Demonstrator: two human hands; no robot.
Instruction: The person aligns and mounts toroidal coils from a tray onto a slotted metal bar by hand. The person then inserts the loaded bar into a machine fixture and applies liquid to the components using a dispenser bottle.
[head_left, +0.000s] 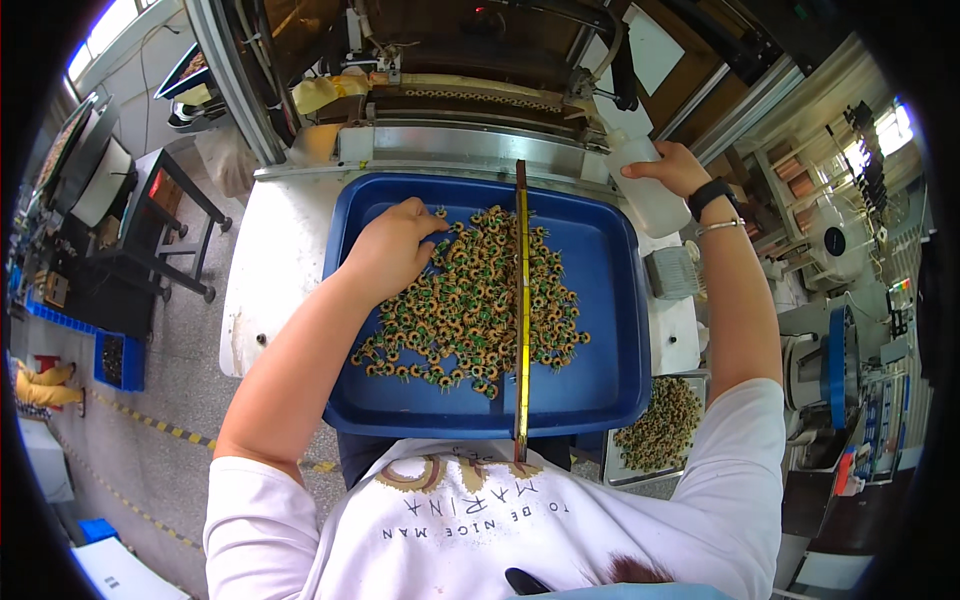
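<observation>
A blue plastic tray lies in front of me, heaped with small wire-wound ring coils in green and copper tones with short leads. My left hand is over the heap's left edge, fingers curled and pressed together; what they hold, if anything, is hidden. One loose coil shows by its fingertips. With my right hand I grip a translucent white plastic bottle beyond the tray's far right corner. A narrow bar with a yellow strip spans the tray from far rim to near rim.
Behind the tray stands a machine with a metal rail and a chain. A clear ribbed plastic box sits right of the tray on the white table. Lower right, a metal tray holds more coils. A wheeled dark stand is at left.
</observation>
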